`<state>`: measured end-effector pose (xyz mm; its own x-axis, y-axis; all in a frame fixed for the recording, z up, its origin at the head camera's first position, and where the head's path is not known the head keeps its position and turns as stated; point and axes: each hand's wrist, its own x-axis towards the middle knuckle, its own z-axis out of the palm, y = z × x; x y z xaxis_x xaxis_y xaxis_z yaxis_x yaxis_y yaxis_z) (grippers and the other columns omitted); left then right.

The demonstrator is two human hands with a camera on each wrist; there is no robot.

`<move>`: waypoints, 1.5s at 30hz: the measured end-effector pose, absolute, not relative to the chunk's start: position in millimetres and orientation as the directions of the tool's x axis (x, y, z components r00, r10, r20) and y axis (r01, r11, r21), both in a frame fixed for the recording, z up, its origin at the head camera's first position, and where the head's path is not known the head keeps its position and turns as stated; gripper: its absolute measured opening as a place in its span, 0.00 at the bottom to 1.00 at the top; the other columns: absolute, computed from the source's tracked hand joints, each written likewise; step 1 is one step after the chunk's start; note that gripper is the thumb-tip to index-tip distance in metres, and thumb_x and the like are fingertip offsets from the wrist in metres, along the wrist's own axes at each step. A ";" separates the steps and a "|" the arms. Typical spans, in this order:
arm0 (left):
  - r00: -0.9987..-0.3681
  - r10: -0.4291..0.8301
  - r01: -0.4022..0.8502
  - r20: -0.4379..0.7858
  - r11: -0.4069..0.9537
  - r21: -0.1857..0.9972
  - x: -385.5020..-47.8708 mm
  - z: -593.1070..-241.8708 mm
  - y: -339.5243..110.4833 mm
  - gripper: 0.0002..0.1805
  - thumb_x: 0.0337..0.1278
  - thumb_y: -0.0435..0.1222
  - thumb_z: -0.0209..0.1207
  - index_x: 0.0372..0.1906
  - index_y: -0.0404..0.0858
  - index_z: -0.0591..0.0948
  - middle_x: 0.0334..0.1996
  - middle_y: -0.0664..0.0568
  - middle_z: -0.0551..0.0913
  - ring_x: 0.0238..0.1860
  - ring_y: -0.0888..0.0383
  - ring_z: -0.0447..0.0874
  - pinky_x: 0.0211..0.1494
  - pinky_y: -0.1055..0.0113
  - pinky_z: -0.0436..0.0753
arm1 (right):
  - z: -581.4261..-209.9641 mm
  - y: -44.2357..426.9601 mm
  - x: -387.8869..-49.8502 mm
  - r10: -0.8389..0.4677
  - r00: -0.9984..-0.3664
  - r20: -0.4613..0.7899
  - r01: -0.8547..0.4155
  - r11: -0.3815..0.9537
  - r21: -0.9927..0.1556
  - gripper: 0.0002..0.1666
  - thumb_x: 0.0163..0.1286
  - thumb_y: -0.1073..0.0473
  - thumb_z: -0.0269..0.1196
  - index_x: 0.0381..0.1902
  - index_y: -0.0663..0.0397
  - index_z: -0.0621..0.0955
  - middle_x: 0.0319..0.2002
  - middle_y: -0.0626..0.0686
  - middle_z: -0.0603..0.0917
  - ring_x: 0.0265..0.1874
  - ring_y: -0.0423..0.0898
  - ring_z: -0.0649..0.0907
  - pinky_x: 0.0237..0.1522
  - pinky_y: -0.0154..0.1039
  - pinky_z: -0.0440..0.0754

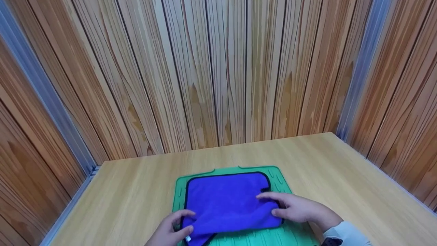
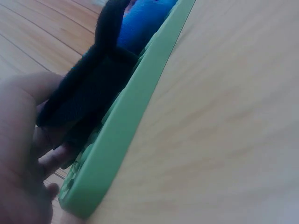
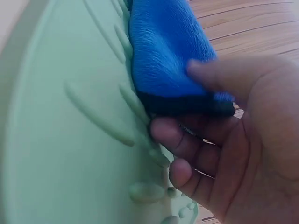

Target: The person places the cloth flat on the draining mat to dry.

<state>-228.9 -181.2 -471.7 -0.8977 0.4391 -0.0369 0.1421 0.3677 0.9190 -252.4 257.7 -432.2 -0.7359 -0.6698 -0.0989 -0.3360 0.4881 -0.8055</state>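
Note:
A blue-purple cloth (image 1: 225, 198) with black edging lies folded on a green ridged mat (image 1: 263, 238). From under its near left side a corner sticks out, with a small white tag (image 1: 188, 238). My left hand (image 1: 169, 229) grips the cloth's left edge; in the left wrist view the thumb and fingers lie on either side of the dark edging (image 2: 88, 88). At the right edge my right hand (image 1: 300, 208) pinches the cloth. The right wrist view has its thumb on the blue face (image 3: 161, 56) and its other fingers curled below the black border.
The mat rests on a light wooden table (image 1: 136, 191), and its raised rim (image 2: 117, 144) shows in the left wrist view. Wood-plank panels (image 1: 225, 75) rise behind and on both sides, with metal posts (image 1: 362, 68) at the corners.

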 end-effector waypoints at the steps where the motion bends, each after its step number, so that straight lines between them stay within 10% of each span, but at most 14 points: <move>1: -0.896 0.443 0.133 -0.035 0.344 0.930 -229.3 -471.3 -181.1 0.20 0.68 0.47 0.62 0.60 0.45 0.80 0.59 0.49 0.79 0.59 0.48 0.73 0.60 0.50 0.71 | -432.0 258.3 -252.4 -0.670 -0.736 -0.095 -0.332 0.480 -0.812 0.29 0.79 0.56 0.56 0.75 0.37 0.68 0.76 0.57 0.61 0.74 0.61 0.58 0.71 0.55 0.61; 4: -0.895 0.444 0.111 -0.028 0.285 0.952 -229.2 -470.6 -181.2 0.19 0.71 0.44 0.60 0.59 0.40 0.79 0.52 0.50 0.80 0.50 0.53 0.75 0.53 0.62 0.73 | -430.2 259.1 -252.4 -0.685 -0.723 -0.095 -0.307 0.440 -0.844 0.29 0.80 0.57 0.54 0.75 0.43 0.67 0.49 0.56 0.81 0.49 0.55 0.81 0.51 0.40 0.77; 8: -0.882 0.471 0.147 -0.007 0.288 0.946 -228.1 -470.8 -182.1 0.17 0.72 0.41 0.58 0.59 0.37 0.79 0.45 0.49 0.80 0.41 0.54 0.75 0.46 0.67 0.74 | -429.8 258.9 -251.2 -0.693 -0.712 -0.117 -0.262 0.417 -0.870 0.28 0.80 0.59 0.54 0.74 0.50 0.68 0.16 0.44 0.66 0.12 0.41 0.69 0.21 0.30 0.71; 11: -0.873 0.487 0.194 -0.021 0.387 0.902 -227.5 -471.3 -182.8 0.15 0.72 0.43 0.59 0.57 0.44 0.80 0.50 0.51 0.81 0.52 0.47 0.75 0.57 0.55 0.73 | -430.9 257.9 -249.8 -0.682 -0.715 -0.157 -0.254 0.462 -0.850 0.25 0.79 0.59 0.57 0.71 0.45 0.73 0.18 0.43 0.70 0.14 0.42 0.74 0.23 0.32 0.77; 17: -0.877 0.468 0.177 -0.107 0.524 0.833 -225.6 -470.2 -183.1 0.12 0.67 0.52 0.61 0.53 0.60 0.82 0.60 0.50 0.77 0.67 0.29 0.53 0.61 0.25 0.57 | -429.2 254.9 -249.5 -0.683 -0.703 -0.199 -0.260 0.507 -0.822 0.26 0.74 0.58 0.63 0.68 0.38 0.77 0.60 0.52 0.75 0.52 0.52 0.74 0.52 0.41 0.72; 31: -0.865 0.476 0.088 -0.157 0.452 0.888 -224.4 -466.2 -187.1 0.17 0.67 0.35 0.57 0.55 0.56 0.82 0.65 0.50 0.71 0.69 0.33 0.48 0.63 0.29 0.57 | -427.6 259.2 -248.7 -0.658 -0.709 -0.252 -0.190 0.523 -0.831 0.24 0.75 0.59 0.61 0.66 0.39 0.77 0.55 0.55 0.75 0.28 0.49 0.75 0.37 0.38 0.75; 37: -0.816 0.573 0.183 -0.072 0.374 0.909 -225.1 -466.5 -194.1 0.18 0.71 0.36 0.57 0.62 0.50 0.80 0.52 0.51 0.76 0.61 0.37 0.53 0.58 0.49 0.63 | -429.1 255.8 -247.6 -0.623 -0.737 -0.261 -0.222 0.588 -0.778 0.27 0.73 0.57 0.64 0.67 0.30 0.75 0.63 0.52 0.72 0.54 0.54 0.72 0.59 0.55 0.68; 41: -0.787 0.610 0.132 -0.089 0.307 0.943 -225.6 -467.2 -196.8 0.20 0.70 0.34 0.57 0.64 0.48 0.78 0.41 0.55 0.78 0.61 0.39 0.59 0.67 0.41 0.56 | -429.6 256.8 -249.2 -0.628 -0.740 -0.243 -0.217 0.564 -0.797 0.26 0.74 0.56 0.63 0.67 0.31 0.75 0.70 0.52 0.68 0.66 0.58 0.65 0.66 0.64 0.62; 45: -0.803 0.587 0.106 -0.106 0.315 0.943 -226.4 -468.1 -195.5 0.21 0.68 0.31 0.56 0.63 0.49 0.79 0.53 0.51 0.79 0.68 0.37 0.52 0.70 0.36 0.51 | -430.7 256.6 -252.6 -0.634 -0.756 -0.160 -0.272 0.527 -0.805 0.24 0.76 0.56 0.61 0.67 0.39 0.75 0.68 0.55 0.70 0.64 0.58 0.67 0.63 0.56 0.67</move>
